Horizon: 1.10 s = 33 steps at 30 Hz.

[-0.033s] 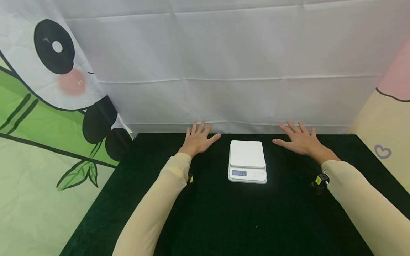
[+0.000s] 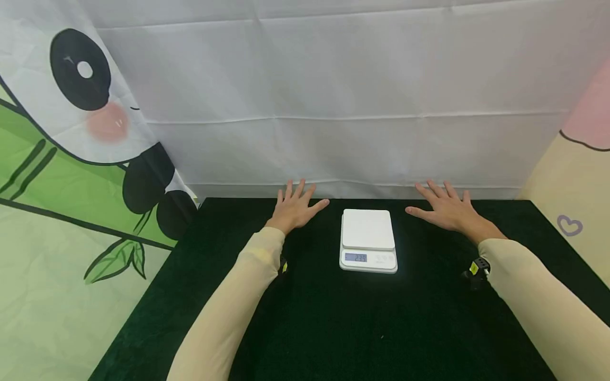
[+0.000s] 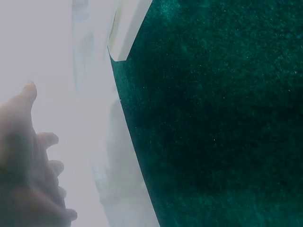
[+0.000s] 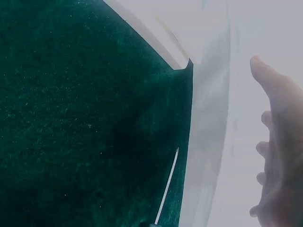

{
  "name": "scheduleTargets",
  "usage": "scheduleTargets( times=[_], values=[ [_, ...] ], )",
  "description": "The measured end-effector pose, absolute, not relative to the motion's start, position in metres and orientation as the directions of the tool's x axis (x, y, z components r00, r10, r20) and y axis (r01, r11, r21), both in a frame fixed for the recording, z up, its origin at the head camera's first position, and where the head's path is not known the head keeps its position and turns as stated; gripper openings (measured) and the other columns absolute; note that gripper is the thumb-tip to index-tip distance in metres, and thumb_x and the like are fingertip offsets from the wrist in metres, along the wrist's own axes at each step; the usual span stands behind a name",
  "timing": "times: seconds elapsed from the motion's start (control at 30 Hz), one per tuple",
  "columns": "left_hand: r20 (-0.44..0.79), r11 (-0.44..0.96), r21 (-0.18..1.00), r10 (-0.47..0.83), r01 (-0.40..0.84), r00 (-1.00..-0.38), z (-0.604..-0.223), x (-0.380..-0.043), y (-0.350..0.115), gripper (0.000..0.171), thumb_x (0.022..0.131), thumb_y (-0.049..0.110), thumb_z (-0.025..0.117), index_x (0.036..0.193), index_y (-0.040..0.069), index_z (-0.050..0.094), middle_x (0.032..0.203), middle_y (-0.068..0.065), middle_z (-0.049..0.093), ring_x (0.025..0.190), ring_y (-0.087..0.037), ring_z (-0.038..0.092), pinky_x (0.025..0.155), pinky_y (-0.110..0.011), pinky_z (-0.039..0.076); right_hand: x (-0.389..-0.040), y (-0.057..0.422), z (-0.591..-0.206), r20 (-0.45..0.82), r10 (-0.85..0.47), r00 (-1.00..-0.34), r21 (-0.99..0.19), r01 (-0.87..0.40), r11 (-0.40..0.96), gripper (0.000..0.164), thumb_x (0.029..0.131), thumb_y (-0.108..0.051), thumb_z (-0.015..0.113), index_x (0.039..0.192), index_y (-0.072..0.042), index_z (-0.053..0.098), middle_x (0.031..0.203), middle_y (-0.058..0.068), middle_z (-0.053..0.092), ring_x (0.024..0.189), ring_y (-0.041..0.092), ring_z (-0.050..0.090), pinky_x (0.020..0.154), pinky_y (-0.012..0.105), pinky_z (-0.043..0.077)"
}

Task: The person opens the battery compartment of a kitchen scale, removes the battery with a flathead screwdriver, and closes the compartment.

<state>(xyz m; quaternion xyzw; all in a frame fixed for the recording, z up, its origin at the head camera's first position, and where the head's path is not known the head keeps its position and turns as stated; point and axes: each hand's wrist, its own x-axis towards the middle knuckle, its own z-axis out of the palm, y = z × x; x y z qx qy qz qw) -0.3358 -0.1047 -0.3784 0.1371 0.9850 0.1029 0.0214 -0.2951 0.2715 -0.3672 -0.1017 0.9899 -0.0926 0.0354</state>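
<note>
White in colour, the digital scale point(image 2: 368, 233) lies on the dark green worktop point(image 2: 362, 323) between the left hand point(image 2: 292, 212) and the right hand point(image 2: 450, 212), apart from both. We observe its display point(image 2: 356, 257) showing small digits. We find both hands' fingers straight and spread, gripping nothing. White cloth point(image 2: 333, 79) hangs behind.

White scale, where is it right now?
In the head view, the white scale sits slightly right of centre on the dark green tabletop, between the left hand and the right hand.
</note>
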Motion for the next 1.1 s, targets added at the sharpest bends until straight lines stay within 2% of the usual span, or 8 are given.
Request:
scheduleTargets(
  times=[0.33, 0.7, 0.9, 1.1],
  values=[
    [-0.020, 0.941, 0.183, 0.294, 0.285, -0.956, -0.377, -0.338, -0.102, 0.090, 0.089, 0.078, 0.032, 0.158, 0.026, 0.010, 0.166, -0.005, -0.001, 0.151, -0.036, -0.007, 0.118, -0.059, 0.001, -0.295, 0.276, -0.363, -0.041, -0.243, -0.969, -0.184, -0.232, 0.955, 0.096, 0.088, -0.072, 0.048, 0.158, -0.016, 0.013, 0.163, 0.021, 0.007, 0.145, 0.053, 0.001, 0.102, 0.079, -0.006],
    [-0.094, 0.916, 0.229, 0.358, 0.330, -0.929, -0.384, -0.335, -0.104, 0.101, 0.080, 0.073, 0.060, 0.158, 0.024, 0.017, 0.166, -0.006, 0.006, 0.151, -0.036, -0.005, 0.118, -0.060, 0.001, -0.299, 0.276, -0.376, -0.068, -0.272, -0.960, -0.170, -0.258, 0.951, 0.108, 0.080, -0.072, 0.062, 0.157, -0.014, 0.014, 0.162, 0.023, 0.011, 0.145, 0.052, 0.004, 0.102, 0.079, 0.000],
    [-0.167, 0.907, 0.228, 0.395, 0.354, -0.904, -0.400, -0.332, -0.099, 0.105, 0.074, 0.065, 0.074, 0.157, 0.027, 0.022, 0.166, -0.004, 0.009, 0.152, -0.035, -0.003, 0.119, -0.058, 0.003, -0.301, 0.268, -0.391, -0.117, -0.317, -0.941, -0.235, -0.284, 0.929, 0.112, 0.074, -0.059, 0.077, 0.157, -0.011, 0.018, 0.161, 0.023, 0.014, 0.145, 0.052, 0.006, 0.104, 0.077, 0.004],
    [-0.257, 0.894, 0.263, 0.428, 0.364, -0.866, -0.416, -0.329, -0.085, 0.106, 0.071, 0.058, 0.080, 0.156, 0.027, 0.025, 0.166, -0.003, 0.010, 0.152, -0.034, -0.002, 0.119, -0.057, 0.003, -0.300, 0.254, -0.409, -0.216, -0.358, -0.908, -0.307, -0.285, 0.908, 0.113, 0.070, -0.055, 0.082, 0.155, -0.008, 0.024, 0.161, 0.022, 0.015, 0.146, 0.051, 0.004, 0.106, 0.076, 0.004]
  ],
)
